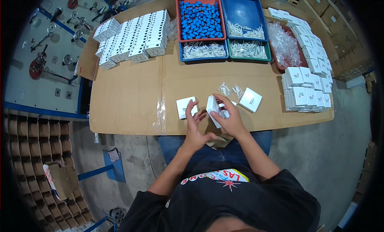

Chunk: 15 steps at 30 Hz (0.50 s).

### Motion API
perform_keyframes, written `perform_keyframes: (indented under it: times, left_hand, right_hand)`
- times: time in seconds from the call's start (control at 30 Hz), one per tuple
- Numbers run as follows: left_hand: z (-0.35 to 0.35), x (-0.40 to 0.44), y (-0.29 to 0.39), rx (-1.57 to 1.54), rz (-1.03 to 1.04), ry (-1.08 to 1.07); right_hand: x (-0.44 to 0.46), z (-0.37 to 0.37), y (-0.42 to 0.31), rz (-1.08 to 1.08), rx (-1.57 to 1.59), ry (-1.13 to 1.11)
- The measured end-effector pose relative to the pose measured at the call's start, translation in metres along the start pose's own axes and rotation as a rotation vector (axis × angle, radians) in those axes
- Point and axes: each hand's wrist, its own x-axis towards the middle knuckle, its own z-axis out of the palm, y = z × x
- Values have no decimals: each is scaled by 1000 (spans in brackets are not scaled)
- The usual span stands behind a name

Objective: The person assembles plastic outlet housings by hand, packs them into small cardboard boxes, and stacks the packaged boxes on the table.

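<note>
My right hand (pixel 232 119) grips a small white box (pixel 213 108), which is tilted up on its edge near the front of the table. Just left of that box, my left hand (pixel 195 130) is open, its fingers spread and nothing in them. Behind the left fingers a second white box (pixel 183 108) lies flat on the cardboard. To the right lies another white box (pixel 250 100) with small dark print. Two clear packets of small white parts, a left packet (pixel 224 89) and a right packet (pixel 238 91), lie beyond my right hand. A white piece beneath my right fingers is partly hidden.
White boxes (pixel 136 38) stand in rows at back left; more stacked boxes (pixel 300 97) are at right. A red tray (pixel 178 20) holds blue parts. Blue trays (pixel 242 8) and a green tray (pixel 249 60) hold white pieces. A reddish bin (pixel 279 63) contains clear plastic bags.
</note>
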Motion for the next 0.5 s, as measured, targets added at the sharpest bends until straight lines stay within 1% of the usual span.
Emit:
perform_keyframes:
  times: [0.07, 0.1, 0.13, 0.2, 0.23, 0.27, 0.33, 0.37, 0.43, 0.5]
  left_hand:
    - [9, 1, -1, -487, -550, 85]
    - [11, 1, -1, -728, -829, 128]
    - [9, 1, -1, -725, -833, 124]
    - [3, 7, 1, -977, -1103, -76]
    - [12, 9, 4, -993, -1087, 9]
    - [17, 9, 8, -992, -1092, 6]
    - [22, 11, 19, -972, -1030, 61]
    - [23, 11, 18, -967, -1034, 60]
    - [26, 9, 15, -1041, -989, 144]
    - [28, 6, 14, -1036, -984, 175]
  right_hand:
    - [-3, -9, 0, -323, -230, -66]
    - [-6, -11, -2, -328, -244, -131]
    - [-10, -10, 0, -325, -241, -126]
    - [-13, -8, 3, -502, -429, -211]
    - [-14, -6, 4, -513, -450, -211]
    - [-15, -6, 6, -508, -449, -208]
    - [-12, -4, 10, -528, -369, -203]
    - [-11, -4, 13, -526, -365, -200]
    - [-9, -4, 19, -565, -367, -202]
    - [-10, -3, 22, -598, -371, -198]
